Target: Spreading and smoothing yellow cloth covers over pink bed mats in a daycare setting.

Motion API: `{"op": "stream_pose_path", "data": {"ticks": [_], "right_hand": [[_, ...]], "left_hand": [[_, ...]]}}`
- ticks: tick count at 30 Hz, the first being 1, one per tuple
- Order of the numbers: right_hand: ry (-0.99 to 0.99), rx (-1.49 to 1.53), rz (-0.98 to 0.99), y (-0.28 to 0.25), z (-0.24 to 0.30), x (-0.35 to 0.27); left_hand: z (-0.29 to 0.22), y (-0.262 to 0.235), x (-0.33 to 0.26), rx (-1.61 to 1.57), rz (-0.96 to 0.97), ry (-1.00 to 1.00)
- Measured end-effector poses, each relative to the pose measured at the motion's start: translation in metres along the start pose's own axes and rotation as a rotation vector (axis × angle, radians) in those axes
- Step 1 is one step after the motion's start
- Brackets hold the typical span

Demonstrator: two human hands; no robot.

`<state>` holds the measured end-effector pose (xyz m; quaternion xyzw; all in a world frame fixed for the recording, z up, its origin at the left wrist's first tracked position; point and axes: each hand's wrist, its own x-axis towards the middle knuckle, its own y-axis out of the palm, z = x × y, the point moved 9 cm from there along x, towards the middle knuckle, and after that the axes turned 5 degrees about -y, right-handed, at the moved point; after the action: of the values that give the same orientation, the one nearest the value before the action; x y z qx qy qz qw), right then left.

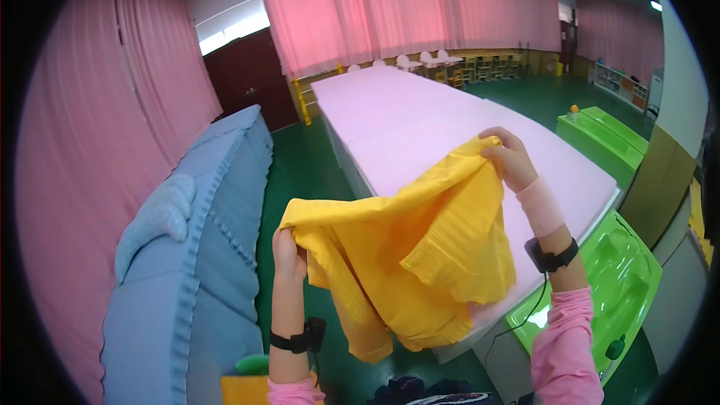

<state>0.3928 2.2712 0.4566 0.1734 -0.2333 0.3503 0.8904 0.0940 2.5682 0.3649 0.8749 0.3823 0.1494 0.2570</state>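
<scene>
A yellow long-sleeved garment (390,255), perhaps a shirt or jacket, hangs spread between my two hands. My left hand (289,255) is closed on its left upper corner, with the fingers partly behind the cloth. Higher and farther off, my right hand (510,159) pinches the right upper corner between thumb and fingers. The cloth sags between them, and one sleeve droops at the lower left. Its right part hangs in front of the long pink-covered table (450,120). Whether the fabric touches the table's near edge I cannot tell.
Along the left stands a blue-covered couch or bed (217,255) with a pale blue plush cushion (161,214) on it. Two bright green tubs (630,277) stand right of the table. Pink curtains (405,19) hang at the back, near small chairs (427,58). Green floor (292,157) separates couch and table.
</scene>
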Motion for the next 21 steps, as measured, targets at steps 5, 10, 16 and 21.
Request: {"op": "stream_pose_path", "data": {"ticks": [5, 10, 16, 21], "right_hand": [[-0.618, -0.632, -0.496, -0.098, 0.075, 0.096], [-0.991, -0.315, -0.786, -0.189, 0.196, 0.071], [-0.174, -1.176, -0.419, -0.142, -0.066, 0.065], [0.524, -1.131, -0.096, -0.092, -0.313, 0.003]], "left_hand": [[-0.040, 0.095, 0.172, 0.047, 0.313, 0.092], [-0.045, 0.240, 0.252, -0.111, 0.775, 0.256], [0.133, 0.236, 0.324, 0.986, 1.087, 0.491], [0.270, 0.116, 0.447, 1.334, 1.345, -0.098]]}}
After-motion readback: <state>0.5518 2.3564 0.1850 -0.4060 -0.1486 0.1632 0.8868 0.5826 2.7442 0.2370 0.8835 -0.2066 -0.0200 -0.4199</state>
